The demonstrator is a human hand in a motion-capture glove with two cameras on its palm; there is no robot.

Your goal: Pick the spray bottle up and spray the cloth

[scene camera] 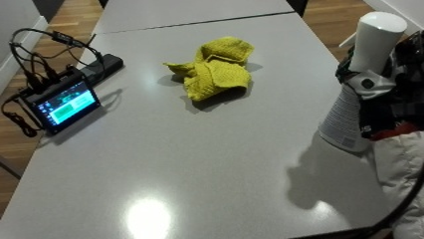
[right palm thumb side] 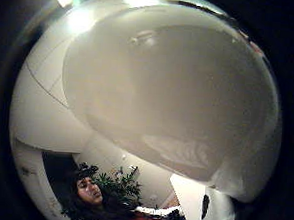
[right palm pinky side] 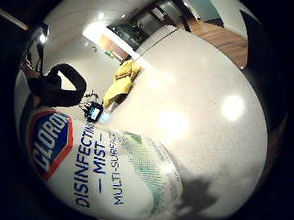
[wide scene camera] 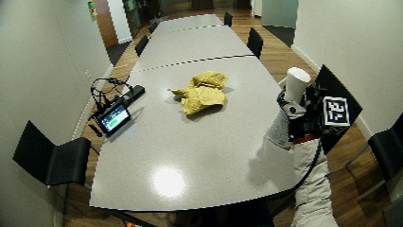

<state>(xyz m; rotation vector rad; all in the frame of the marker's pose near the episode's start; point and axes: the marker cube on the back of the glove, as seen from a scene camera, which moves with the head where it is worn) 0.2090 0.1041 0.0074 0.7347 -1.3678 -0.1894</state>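
On the left side of the grey table (scene camera: pixel 199 164) you see a small screen device (scene camera: pixel 63 103) with cables, and near the middle, well apart from it, lies the crumpled yellow cloth (scene camera: pixel 215 67). At the right edge your gloved right hand (scene camera: pixel 387 102) is closed around the white spray bottle (scene camera: pixel 361 79), which is upright and lifted just above the table top, well apart from the cloth
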